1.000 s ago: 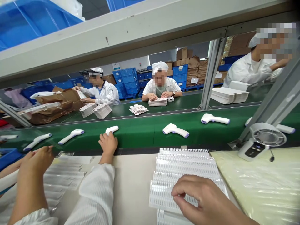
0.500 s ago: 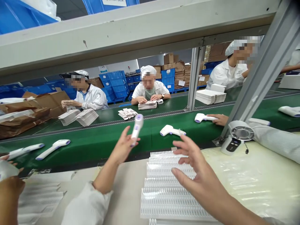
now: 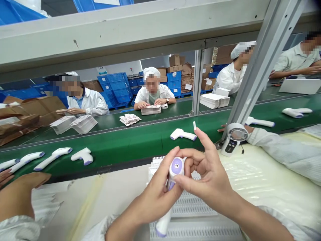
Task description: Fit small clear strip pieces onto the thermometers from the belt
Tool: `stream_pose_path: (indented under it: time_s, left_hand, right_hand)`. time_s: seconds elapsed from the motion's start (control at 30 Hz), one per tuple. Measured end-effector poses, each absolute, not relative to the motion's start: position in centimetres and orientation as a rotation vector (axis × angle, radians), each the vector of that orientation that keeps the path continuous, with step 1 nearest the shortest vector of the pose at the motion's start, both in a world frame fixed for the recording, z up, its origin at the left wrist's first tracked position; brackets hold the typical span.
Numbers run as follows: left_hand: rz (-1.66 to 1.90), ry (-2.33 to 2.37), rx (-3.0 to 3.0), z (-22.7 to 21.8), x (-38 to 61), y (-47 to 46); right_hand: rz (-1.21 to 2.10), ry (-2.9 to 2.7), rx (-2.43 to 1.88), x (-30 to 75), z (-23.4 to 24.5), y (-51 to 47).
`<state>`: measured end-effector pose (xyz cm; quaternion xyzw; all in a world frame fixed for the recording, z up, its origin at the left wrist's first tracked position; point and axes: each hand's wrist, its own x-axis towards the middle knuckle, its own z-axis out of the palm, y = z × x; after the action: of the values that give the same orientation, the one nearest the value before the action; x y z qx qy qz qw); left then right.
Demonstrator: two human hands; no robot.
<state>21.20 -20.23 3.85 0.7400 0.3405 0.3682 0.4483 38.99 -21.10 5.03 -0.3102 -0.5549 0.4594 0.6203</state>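
Observation:
A white and purple infrared thermometer is held upright at a tilt in front of me, its purple-ringed sensor end facing up toward me. My left hand wraps around its head and upper handle. With thumb and bent fingers, my right hand grips the other side of the head, while its index finger points up. A small white piece shows at that fingertip; I cannot make out what it is. Beneath both hands lie white slotted plastic strips, partly covered.
On the green belt lie more thermometers, one straight ahead and several to the left. A small fan stands by the slanted metal post. Co-workers' arms reach in at both sides. Across the belt, people handle paper stacks.
My left hand has drawn the thermometer back from over the belt toward me. My right hand, open before, has closed on its head. Another thermometer now shows on the belt at left.

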Motion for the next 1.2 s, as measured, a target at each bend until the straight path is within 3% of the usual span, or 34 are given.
stream_pose_path:
  time_s: [0.3, 0.53, 1.2]
  left_hand:
    - [1.065, 0.825, 1.573, 3.0, 22.0, -19.3]
    - [0.936, 0.955, 1.47, 3.1, 22.4, -18.8]
    - [0.876, 0.937, 1.508, 1.8, 21.7, -19.6]
  right_hand:
    - [1.283, -0.94, -0.653, 39.3, 4.9, -19.4]
    - [1.396, -0.974, -0.793, 38.3, 3.8, -19.7]
    - [1.181, -1.072, -0.898, 37.4, 3.7, -19.8]
